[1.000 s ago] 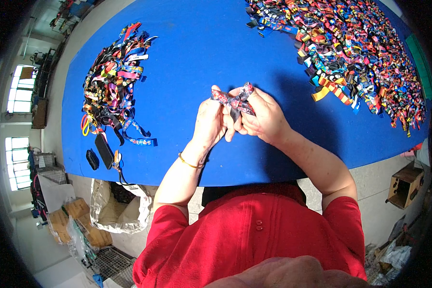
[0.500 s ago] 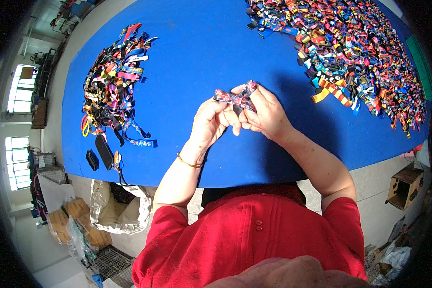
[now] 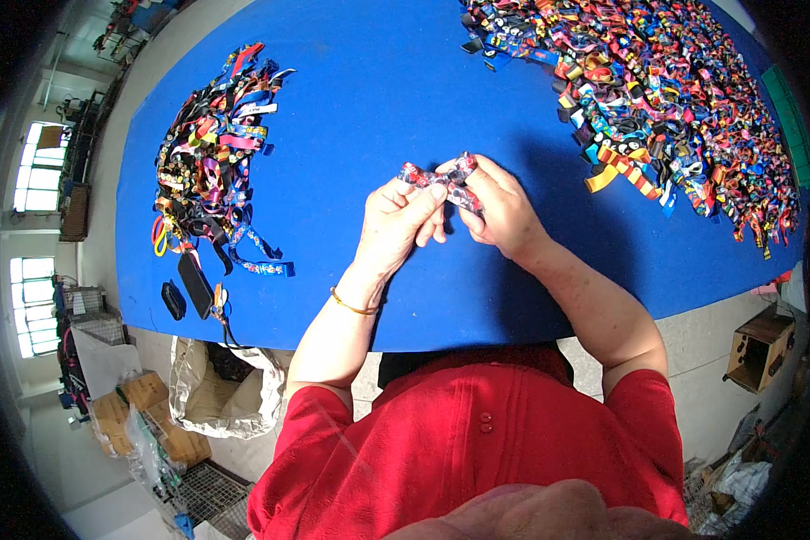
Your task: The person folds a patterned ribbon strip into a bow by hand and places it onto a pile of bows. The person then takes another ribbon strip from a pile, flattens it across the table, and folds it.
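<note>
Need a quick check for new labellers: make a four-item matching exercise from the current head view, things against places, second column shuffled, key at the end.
Things
1. patterned strap
2. larger strap pile
3. yellow bracelet
4. whitish sack

Places
A. around the wrist of the left hand
B. by the near edge of the blue table, to the person's left
C. on the table, toward its far right
D. held between the left hand and the right hand

Pairs: 1-D, 2-C, 3-A, 4-B
</note>
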`<action>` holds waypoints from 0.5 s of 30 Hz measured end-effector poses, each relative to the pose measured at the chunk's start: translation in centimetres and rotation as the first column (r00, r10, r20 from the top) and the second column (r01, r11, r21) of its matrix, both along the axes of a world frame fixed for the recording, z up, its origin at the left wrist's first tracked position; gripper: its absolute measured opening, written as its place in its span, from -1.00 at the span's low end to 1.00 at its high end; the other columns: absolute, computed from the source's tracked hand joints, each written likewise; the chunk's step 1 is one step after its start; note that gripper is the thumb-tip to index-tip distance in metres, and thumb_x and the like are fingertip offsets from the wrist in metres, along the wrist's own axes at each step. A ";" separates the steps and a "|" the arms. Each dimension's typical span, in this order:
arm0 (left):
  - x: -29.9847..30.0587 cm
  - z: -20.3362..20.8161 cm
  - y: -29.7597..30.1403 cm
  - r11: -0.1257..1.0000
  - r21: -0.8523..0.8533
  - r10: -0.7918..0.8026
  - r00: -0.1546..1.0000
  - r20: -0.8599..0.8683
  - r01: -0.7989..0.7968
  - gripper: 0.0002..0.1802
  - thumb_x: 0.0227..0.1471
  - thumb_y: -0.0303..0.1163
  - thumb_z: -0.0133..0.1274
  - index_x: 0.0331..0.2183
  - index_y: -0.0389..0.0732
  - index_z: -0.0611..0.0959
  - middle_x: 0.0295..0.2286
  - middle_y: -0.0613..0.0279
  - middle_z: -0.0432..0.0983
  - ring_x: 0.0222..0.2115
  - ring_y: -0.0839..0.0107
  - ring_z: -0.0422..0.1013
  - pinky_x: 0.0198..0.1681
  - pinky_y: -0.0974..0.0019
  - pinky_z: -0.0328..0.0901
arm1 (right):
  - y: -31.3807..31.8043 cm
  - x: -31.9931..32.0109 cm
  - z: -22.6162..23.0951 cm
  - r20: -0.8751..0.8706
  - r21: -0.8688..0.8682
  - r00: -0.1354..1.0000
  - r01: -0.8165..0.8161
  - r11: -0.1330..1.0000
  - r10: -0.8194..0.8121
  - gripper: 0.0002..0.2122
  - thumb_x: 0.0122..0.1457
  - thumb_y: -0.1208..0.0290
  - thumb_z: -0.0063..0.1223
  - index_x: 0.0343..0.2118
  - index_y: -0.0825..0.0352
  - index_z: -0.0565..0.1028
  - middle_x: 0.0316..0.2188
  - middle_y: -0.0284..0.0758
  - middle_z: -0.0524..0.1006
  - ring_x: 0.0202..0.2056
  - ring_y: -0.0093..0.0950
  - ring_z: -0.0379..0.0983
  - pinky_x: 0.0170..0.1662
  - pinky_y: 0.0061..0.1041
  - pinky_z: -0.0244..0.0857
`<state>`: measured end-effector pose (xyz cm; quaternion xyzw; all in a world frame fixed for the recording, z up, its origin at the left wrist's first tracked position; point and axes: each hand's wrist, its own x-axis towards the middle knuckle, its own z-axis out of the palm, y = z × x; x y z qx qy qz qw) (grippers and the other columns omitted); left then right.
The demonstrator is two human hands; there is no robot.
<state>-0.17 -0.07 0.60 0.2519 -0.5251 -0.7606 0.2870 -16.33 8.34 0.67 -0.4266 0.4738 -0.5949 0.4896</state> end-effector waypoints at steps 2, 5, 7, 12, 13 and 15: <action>-0.1 0.5 -0.2 0.998 0.002 0.060 0.996 0.063 -0.061 -0.80 0.22 -0.38 0.14 -0.43 -0.25 0.58 -0.62 0.27 0.51 -0.75 0.64 0.29 -0.64 0.49 0.33 | 0.0 -0.8 0.3 0.029 0.037 0.998 -0.058 0.998 0.057 -0.75 0.43 0.29 -0.21 -0.21 0.38 0.44 -0.66 -0.35 0.41 -0.76 -0.64 0.26 -0.68 -0.60 0.18; 0.1 0.2 -0.5 0.991 -0.006 0.137 0.987 0.083 -0.137 -0.80 0.20 -0.38 0.17 -0.43 -0.25 0.58 -0.63 0.29 0.50 -0.77 0.64 0.28 -0.68 0.52 0.27 | -0.4 -0.4 0.6 0.330 0.197 0.944 -0.049 0.979 -0.020 -0.78 0.39 0.30 -0.12 -0.23 0.37 0.45 -0.66 -0.32 0.46 -0.75 -0.60 0.35 -0.68 -0.61 0.23; 0.2 0.1 -0.6 0.988 -0.009 0.157 0.983 0.092 -0.157 -0.80 0.20 -0.38 0.18 -0.43 -0.25 0.58 -0.63 0.29 0.50 -0.76 0.64 0.28 -0.69 0.53 0.25 | -0.5 -0.1 0.7 0.264 0.215 0.964 -0.041 0.976 -0.018 -0.78 0.38 0.28 -0.08 -0.25 0.36 0.46 -0.64 -0.31 0.49 -0.74 -0.60 0.37 -0.67 -0.62 0.25; 0.1 0.2 -0.3 0.964 -0.039 0.265 0.948 0.178 -0.263 -0.81 0.21 -0.37 0.16 -0.40 -0.28 0.61 -0.65 0.29 0.49 -0.77 0.60 0.28 -0.71 0.52 0.19 | -0.1 0.6 0.0 0.082 0.193 0.997 -0.024 0.981 0.008 -0.76 0.35 0.26 0.02 -0.33 0.35 0.49 -0.64 -0.31 0.52 -0.74 -0.60 0.39 -0.67 -0.62 0.26; 0.1 0.2 -0.2 0.954 -0.051 0.300 0.940 0.165 -0.295 -0.80 0.20 -0.36 0.17 -0.41 -0.27 0.61 -0.65 0.30 0.49 -0.77 0.60 0.28 -0.71 0.51 0.19 | -0.1 0.7 0.3 0.051 0.214 0.998 -0.034 0.976 0.024 -0.76 0.35 0.26 0.03 -0.35 0.35 0.49 -0.66 -0.31 0.52 -0.74 -0.61 0.39 -0.67 -0.62 0.26; 0.1 0.2 -0.3 0.943 -0.062 0.332 0.931 0.152 -0.327 -0.79 0.20 -0.35 0.18 -0.43 -0.26 0.61 -0.65 0.31 0.48 -0.77 0.61 0.28 -0.72 0.51 0.18 | 0.1 0.8 0.7 -0.006 0.233 0.999 -0.037 0.972 0.039 -0.73 0.35 0.26 0.04 -0.44 0.33 0.48 -0.68 -0.35 0.51 -0.74 -0.65 0.38 -0.67 -0.63 0.23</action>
